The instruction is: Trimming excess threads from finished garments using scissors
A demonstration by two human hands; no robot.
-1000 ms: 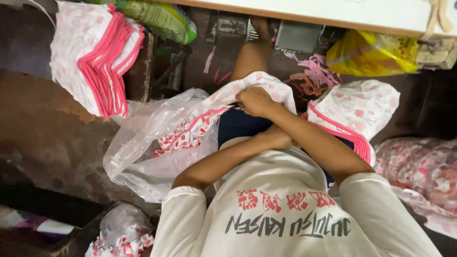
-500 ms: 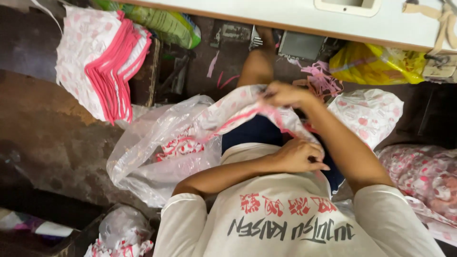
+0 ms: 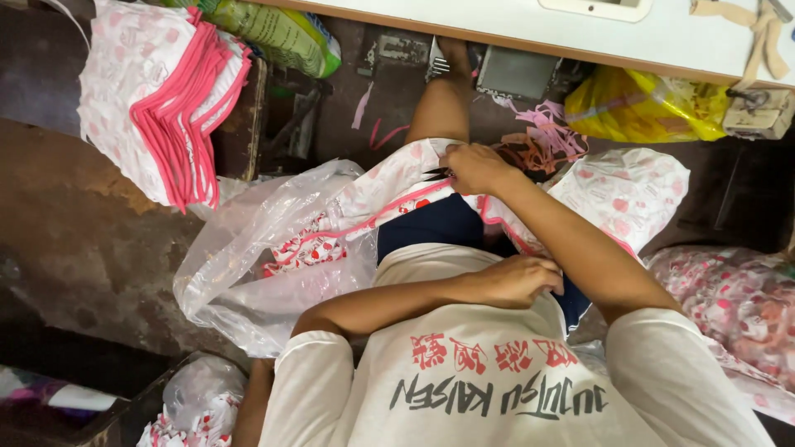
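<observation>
Trimming step, judging by the grip: white pink-edged fabric piece (image 3: 397, 186) draped over the lap, long axis running left to right. Right hand (image 3: 476, 168) closed on small dark snips (image 3: 436, 174), tips pointing left. Left hand (image 3: 517, 281) curled, pinching fabric against the waist. Next calls for steady tension.

Right hand (image 3: 474, 168) outstretched (fingers pinched), left hand (image 3: 517, 280) curled.

Cream printed T-shirt (image 3: 497, 372), navy shorts (image 3: 431, 228)
</observation>
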